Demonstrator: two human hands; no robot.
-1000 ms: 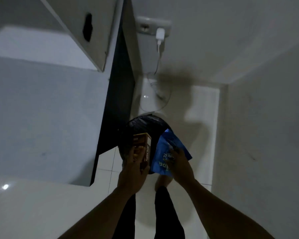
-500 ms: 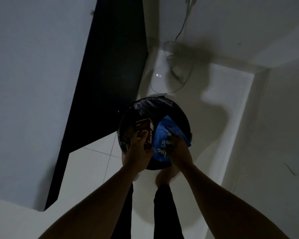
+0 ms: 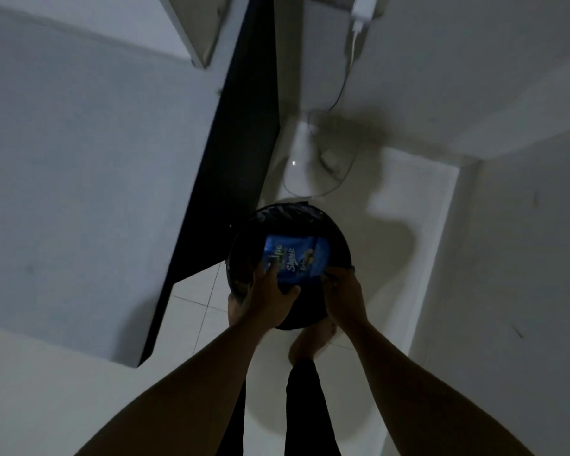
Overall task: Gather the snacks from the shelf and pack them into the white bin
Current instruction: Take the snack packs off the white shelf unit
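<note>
Two bare forearms reach down and forward from the bottom of the view, over a pair of dark trouser legs (image 3: 305, 409) and two bare feet (image 3: 313, 340) standing on a pale tiled floor (image 3: 195, 312). The left hand (image 3: 270, 297) is curled round the lower left corner of one blue packet (image 3: 297, 258), fingers up its left edge and thumb under its bottom edge. The right hand (image 3: 344, 294) is curled with its fingertips at the packet's lower right corner; the dim light does not show whether it pinches the packet or the black lining beside it. The packet is a glossy blue snack bag with white lettering and a small picture on its front, lying face up and roughly flat, inside the mouth of the bin (image 3: 338, 235). There is one bin, round and lined with black plastic, standing on the floor just in front of the feet; its own colour is hidden by the lining. Only this one snack can be seen in it, and the rest of the inside is too dark to make out. Left of the bin stands a tall black panel (image 3: 231, 159) against a grey wall. Beyond the bin, one thin white cable (image 3: 346, 77) loops on the floor and runs up to one white charger (image 3: 362, 8) at the top edge.
</note>
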